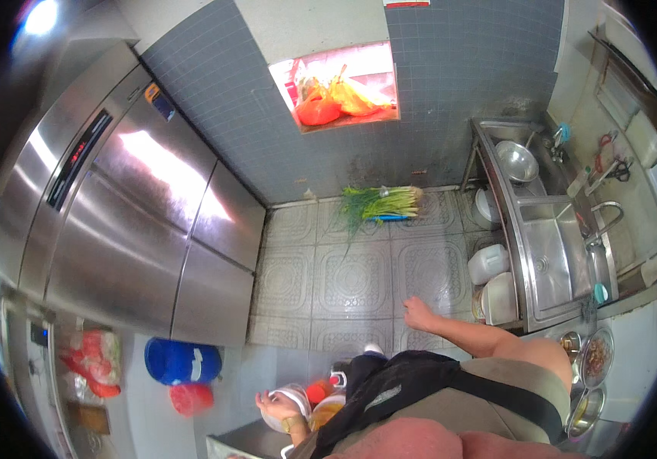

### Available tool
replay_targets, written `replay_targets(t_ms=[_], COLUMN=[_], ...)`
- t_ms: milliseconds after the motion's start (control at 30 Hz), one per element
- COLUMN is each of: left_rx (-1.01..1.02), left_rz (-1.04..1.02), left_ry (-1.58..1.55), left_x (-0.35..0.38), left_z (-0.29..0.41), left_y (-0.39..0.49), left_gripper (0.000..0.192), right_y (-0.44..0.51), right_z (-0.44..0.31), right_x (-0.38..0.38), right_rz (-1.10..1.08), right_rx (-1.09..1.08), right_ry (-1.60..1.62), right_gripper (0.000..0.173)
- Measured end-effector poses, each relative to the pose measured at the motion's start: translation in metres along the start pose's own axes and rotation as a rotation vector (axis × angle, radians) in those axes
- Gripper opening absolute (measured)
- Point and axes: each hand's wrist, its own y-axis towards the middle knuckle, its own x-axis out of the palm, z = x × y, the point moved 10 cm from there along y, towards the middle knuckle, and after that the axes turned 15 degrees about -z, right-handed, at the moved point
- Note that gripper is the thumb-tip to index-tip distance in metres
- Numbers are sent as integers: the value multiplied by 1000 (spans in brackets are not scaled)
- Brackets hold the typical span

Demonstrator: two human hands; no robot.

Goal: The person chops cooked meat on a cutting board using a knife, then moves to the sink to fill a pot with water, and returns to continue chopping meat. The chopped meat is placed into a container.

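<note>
My right hand [418, 314] hangs over the tiled floor with its fingers loosely curled, and nothing shows in it. My left hand [281, 406], with a watch [292, 424] on the wrist, has its fingers apart. It overlaps a round white-rimmed container [288, 396]; whether it touches the container cannot be told. Beside that container are a red-orange item [319, 391] and a tub with yellowish contents [326, 412], partly hidden by my dark apron [386, 390]. A bundle of green onions [389, 201] lies on the floor by the far wall, over something blue [389, 218].
A steel refrigerator [128, 229] lines the left, near a blue bin [182, 361] and a red container [191, 398]. At right stands a steel double sink [552, 261] holding a metal bowl [516, 161], with white jugs [488, 264] below. Filled metal bowls [597, 358] sit behind my right arm.
</note>
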Motion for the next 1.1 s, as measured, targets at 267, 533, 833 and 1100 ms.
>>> replay_targets(t_ms=[267,533,833,1100], left_rx=[-5,333,314,-239], left_rz=[-123,-346,-396,-209], left_ry=[-70,-262,-255,-243], left_x=[163,325,407,397], left_z=[51,274,377,300], left_y=[167,404,479,390], left_gripper=[28,28,27,23], right_y=[64,152,475,850], right_z=[100,140,107,17], right_x=[-31,-117,-345,-668], right_rz=[-189,135,200,620], right_rx=[458,618,371,313], right_ry=[67,60,236,112], right_gripper=[26,23,24,87])
